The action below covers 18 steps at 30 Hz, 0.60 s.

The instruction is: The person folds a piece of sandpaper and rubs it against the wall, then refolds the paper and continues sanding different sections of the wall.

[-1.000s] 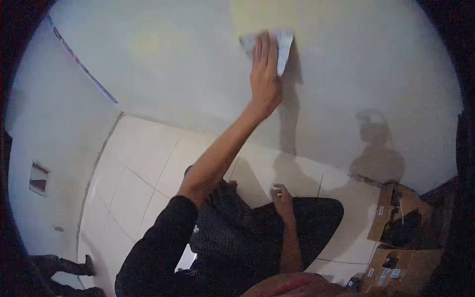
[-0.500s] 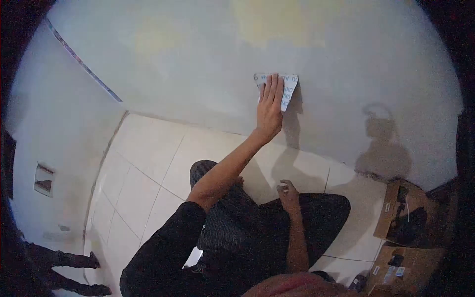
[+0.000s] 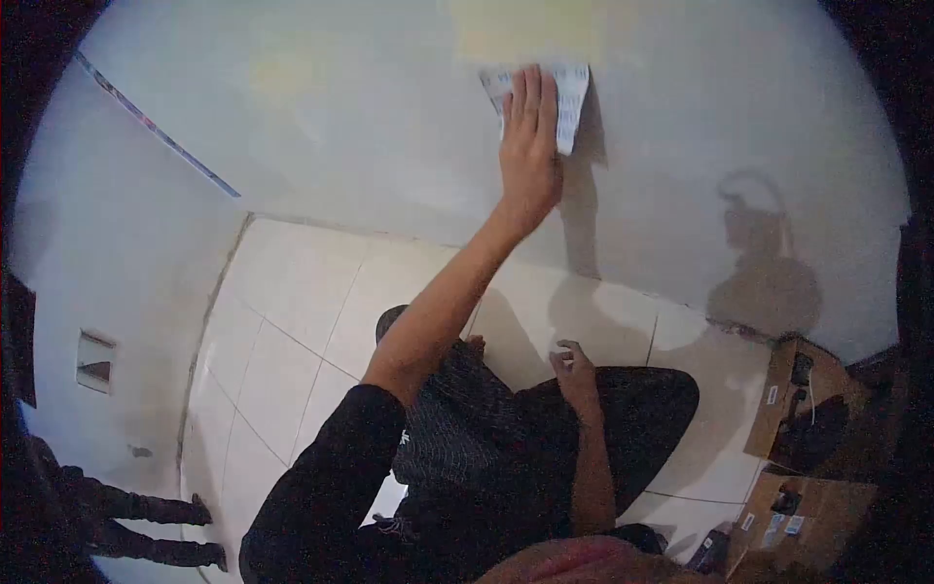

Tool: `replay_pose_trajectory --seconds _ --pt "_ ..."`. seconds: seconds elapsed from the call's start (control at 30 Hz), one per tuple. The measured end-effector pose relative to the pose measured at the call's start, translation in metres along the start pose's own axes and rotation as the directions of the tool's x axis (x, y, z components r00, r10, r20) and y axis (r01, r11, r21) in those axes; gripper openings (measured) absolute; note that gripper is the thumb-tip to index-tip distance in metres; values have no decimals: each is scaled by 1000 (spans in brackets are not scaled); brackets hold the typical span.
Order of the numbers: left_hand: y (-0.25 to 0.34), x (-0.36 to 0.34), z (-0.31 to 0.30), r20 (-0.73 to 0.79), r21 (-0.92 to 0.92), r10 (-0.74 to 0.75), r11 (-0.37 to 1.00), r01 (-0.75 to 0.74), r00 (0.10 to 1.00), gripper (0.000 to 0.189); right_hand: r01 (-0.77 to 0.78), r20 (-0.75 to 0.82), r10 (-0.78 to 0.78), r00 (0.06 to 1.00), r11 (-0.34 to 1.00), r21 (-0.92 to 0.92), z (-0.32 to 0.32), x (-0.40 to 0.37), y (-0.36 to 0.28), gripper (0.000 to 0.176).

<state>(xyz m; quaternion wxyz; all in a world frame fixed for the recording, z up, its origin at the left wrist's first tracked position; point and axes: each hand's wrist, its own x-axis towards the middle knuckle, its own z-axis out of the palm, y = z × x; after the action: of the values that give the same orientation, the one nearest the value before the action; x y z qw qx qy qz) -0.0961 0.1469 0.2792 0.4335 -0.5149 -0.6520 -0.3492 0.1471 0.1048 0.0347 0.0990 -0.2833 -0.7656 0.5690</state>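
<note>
White printed sheet of thin material [image 3: 572, 117] is pressed to the pale wall [image 3: 389, 127], below the yellowish patch [image 3: 525, 29], by the left hand [image 3: 530, 170], fingers extended, thumb hidden. Uncovered corners could be folded or snagged by uneven pressure. Right hand [image 3: 577, 380] is loosely curled, nothing seen pinched.

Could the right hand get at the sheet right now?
Probably yes. The right hand looks empty, and nothing visible blocks its way up to the wall. The left hand covers the middle of the sheet, but the edge on the right hand's side is uncovered.
</note>
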Motion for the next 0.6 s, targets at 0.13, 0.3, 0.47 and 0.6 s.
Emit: replay_pose_trajectory --seconds 0.13,0.3,0.47,0.6 --pt "10 -51 1 155 -55 -52 997 61 987 68 130 -36 -133 990 989 -76 6 2 16 38" --pt "8 -39 2 128 -110 -58 991 72 990 67 23 3 -23 1000 1000 -15 0 0 8 36" --pt "16 44 -6 -42 -90 -48 995 44 998 68 42 8 -42 999 999 -5 4 2 19 37" --pt "15 36 -6 -53 -106 -47 994 41 997 72 35 -17 -35 999 999 -16 8 4 18 38"
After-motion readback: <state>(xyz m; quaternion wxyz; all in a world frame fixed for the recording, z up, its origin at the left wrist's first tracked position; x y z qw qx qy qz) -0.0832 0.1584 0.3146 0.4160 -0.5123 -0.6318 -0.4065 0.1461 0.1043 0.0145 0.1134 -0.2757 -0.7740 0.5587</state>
